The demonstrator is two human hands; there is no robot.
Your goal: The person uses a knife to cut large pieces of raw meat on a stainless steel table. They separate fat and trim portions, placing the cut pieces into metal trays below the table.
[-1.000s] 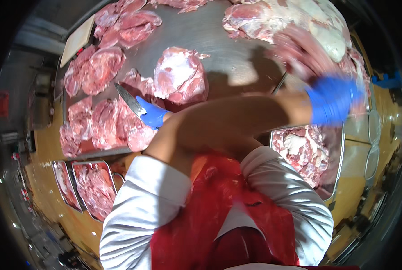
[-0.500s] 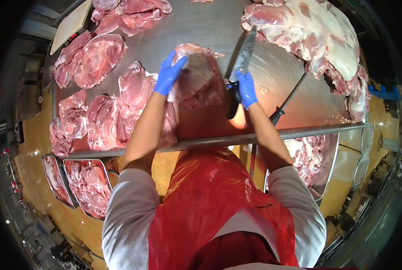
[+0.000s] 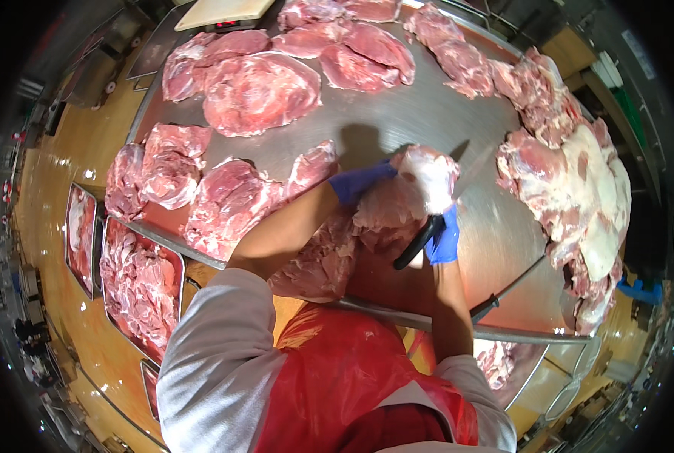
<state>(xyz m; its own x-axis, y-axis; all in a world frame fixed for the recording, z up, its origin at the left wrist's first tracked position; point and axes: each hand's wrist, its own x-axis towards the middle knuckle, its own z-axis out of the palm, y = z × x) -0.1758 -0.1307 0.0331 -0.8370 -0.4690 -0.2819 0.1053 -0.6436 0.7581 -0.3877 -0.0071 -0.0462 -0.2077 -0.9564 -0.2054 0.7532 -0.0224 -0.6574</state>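
Note:
Near the table's front edge lies a thick piece of raw meat [image 3: 390,215], its far end white with fat and bone-like tissue. My left hand [image 3: 363,183], in a blue glove, grips it from the left, fingertips partly hidden by the meat. At its right side my right hand [image 3: 444,240], also gloved in blue, is closed around the black handle of a knife [image 3: 416,245]. Most of the blade is hidden by the meat and glare; a dark pointed shape shows beyond it. Another slab of meat [image 3: 318,260] lies under my left forearm.
Several meat cuts [image 3: 261,90] cover the steel table's [image 3: 465,121] far and left sides. A large fatty carcass piece [image 3: 578,196] rests at the right. A sharpening steel [image 3: 486,306] lies by the front edge. Meat-filled trays [image 3: 142,279] stand below, left; a pale board [image 3: 223,11] is far left.
My view has shifted, moving the table within it. My left hand now holds the meat's far end. My right hand has brought the knife from beside the meat against its right side.

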